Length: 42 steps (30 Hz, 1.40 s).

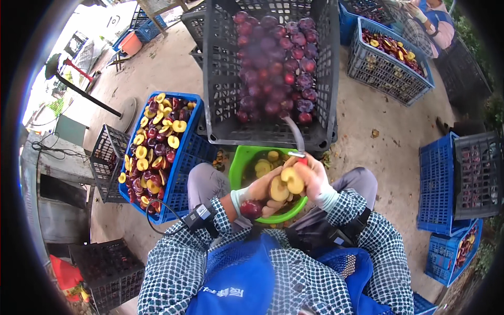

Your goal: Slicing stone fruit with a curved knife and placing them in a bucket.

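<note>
Over a bright green basin (pixel 236 163) both my hands come together, the cuffs at my wrists pale. My left hand (pixel 257 190) is curled, palm up, around a whole dark red plum (pixel 251 209) near its wrist. At its fingertips are yellow-fleshed plum halves (pixel 292 180), cut faces showing, also touched by my right hand (pixel 316 181). That hand is closed on the red handle of a curved knife (pixel 296 135), whose blade points up and away. More cut halves lie inside the basin, partly hidden by my hands.
A black crate (pixel 220 126) of whole plums stands directly ahead. On the left is a blue crate (pixel 167 215) heaped with halved plums. A grey-blue crate (pixel 378 79) of cut plums sits at far right, near another person (pixel 438 23). Blue and black crates (pixel 436 184) are at right.
</note>
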Each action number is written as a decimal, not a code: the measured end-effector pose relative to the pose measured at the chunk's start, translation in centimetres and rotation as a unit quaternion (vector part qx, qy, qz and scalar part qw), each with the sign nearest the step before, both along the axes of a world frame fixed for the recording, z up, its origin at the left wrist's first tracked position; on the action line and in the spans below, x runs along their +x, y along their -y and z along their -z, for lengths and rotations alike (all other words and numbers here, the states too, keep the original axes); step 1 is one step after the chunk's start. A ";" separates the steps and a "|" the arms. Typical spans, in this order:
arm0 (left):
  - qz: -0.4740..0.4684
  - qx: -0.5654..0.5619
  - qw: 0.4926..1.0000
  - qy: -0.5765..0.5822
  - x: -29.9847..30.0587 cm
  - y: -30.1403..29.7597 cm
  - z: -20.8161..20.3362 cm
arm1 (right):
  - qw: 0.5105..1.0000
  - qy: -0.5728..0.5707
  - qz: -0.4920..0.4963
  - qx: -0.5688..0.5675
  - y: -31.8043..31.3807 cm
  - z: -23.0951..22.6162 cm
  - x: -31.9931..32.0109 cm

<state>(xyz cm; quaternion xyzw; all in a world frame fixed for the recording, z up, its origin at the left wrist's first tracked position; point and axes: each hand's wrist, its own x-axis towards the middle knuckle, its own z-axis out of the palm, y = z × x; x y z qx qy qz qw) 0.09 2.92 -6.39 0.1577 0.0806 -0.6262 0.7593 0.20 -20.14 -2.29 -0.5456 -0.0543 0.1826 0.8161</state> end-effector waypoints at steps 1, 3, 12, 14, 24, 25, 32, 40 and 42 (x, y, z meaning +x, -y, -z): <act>0.007 0.039 0.999 0.001 0.3 -0.3 -0.8 | 0.996 -0.070 0.019 0.048 -0.1 0.0 0.1; 0.016 0.101 0.995 0.019 0.7 -1.2 -1.3 | 0.988 -0.124 0.024 0.094 -0.2 -0.2 0.7; -0.013 0.474 0.764 0.437 1.1 -3.7 -3.3 | 0.989 -0.116 0.074 0.057 -1.5 0.0 1.4; -0.048 0.460 0.793 0.397 1.0 -4.2 -3.7 | 0.994 -0.096 0.042 0.023 -1.5 -0.6 1.9; -0.273 0.322 0.894 0.147 1.9 -8.6 -5.0 | 0.743 0.335 0.234 -0.529 -4.0 0.0 13.7; -0.293 0.310 0.893 0.142 3.1 -10.6 -5.2 | 0.705 0.311 0.192 -0.608 -2.5 1.3 16.4; -0.460 0.475 0.718 0.217 9.4 -29.8 -9.3 | 0.558 0.489 0.163 -0.650 -5.9 2.7 11.4; -0.389 0.798 0.323 0.329 22.1 -45.2 -7.6 | 0.525 0.238 -0.278 -0.768 -5.4 13.4 3.2; -0.294 0.877 0.192 0.328 25.1 -45.3 -5.1 | 0.537 0.202 -0.271 -0.773 -5.4 14.4 3.7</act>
